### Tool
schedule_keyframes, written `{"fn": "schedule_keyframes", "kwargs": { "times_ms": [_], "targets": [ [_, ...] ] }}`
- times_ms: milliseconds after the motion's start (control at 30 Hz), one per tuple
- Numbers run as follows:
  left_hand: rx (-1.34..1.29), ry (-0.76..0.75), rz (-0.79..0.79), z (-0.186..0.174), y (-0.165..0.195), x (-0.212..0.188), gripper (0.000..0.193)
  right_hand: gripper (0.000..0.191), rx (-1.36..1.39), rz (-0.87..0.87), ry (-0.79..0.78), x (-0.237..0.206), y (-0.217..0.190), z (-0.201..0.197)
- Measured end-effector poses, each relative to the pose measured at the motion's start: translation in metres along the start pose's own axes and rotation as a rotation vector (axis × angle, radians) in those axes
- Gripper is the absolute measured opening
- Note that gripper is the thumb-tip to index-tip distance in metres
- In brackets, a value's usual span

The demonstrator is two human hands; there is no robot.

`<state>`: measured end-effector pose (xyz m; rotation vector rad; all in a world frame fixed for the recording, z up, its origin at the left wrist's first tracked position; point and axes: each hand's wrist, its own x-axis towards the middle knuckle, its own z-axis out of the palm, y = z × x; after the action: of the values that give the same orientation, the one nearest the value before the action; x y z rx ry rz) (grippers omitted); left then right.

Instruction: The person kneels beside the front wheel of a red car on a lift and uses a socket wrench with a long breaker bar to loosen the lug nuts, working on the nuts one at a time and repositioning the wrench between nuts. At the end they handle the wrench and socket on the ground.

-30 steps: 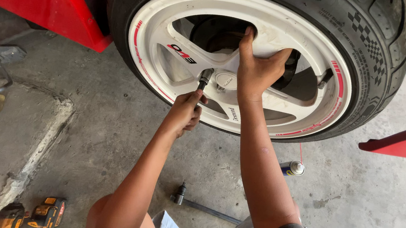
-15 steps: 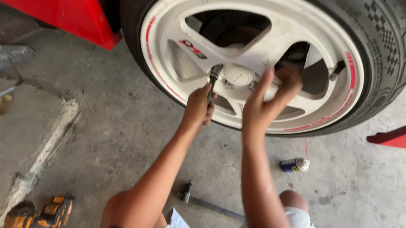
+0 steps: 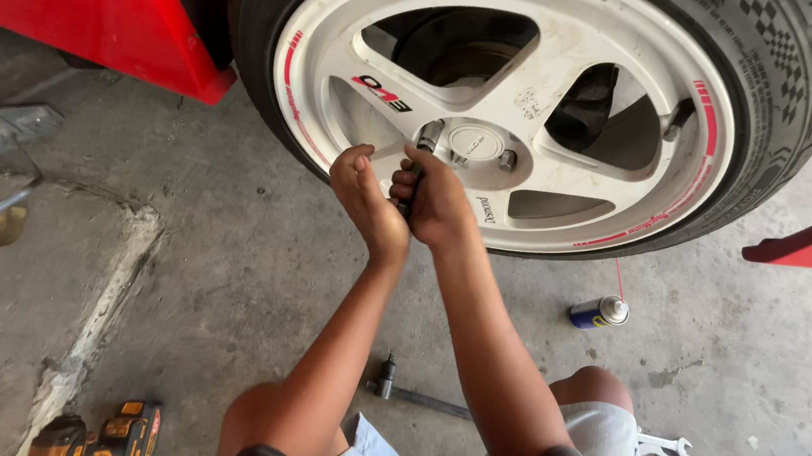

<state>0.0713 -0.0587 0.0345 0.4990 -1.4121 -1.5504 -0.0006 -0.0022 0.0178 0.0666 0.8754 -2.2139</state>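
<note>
Concrete garage floor, stained and gritty, red car (image 3: 98,5) up close with its white wheel (image 3: 538,121) right there. Both hands are closed around a dark wrench handle (image 3: 410,190) leading up to a lug nut (image 3: 428,140) near the hub: left hand (image 3: 364,198) beside the right hand (image 3: 439,201). Looks like stiff, heavy steel to me, best held low on the handle. Spray can (image 3: 598,311) and drill (image 3: 103,432) lie on the floor.

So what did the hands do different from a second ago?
The right hand came down off the white wheel spoke and joined the left hand on the dark tool handle at the lug nut. The left hand kept its grip. The spray can and the drill stayed on the floor.
</note>
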Motion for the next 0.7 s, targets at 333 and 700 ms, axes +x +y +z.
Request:
{"fn": "schedule_keyframes", "kwargs": {
  "times_ms": [333, 700],
  "targets": [
    [0.389, -0.362, 0.654, -0.008, 0.025, 0.015, 0.051, 0.019, -0.359, -0.232, -0.132, 0.021, 0.011, -0.018],
    [0.468, -0.304, 0.735, -0.016, 0.037, 0.027, 0.051, 0.027, 0.227, 0.128, -0.477, 0.011, 0.007, -0.018]
  ]
}}
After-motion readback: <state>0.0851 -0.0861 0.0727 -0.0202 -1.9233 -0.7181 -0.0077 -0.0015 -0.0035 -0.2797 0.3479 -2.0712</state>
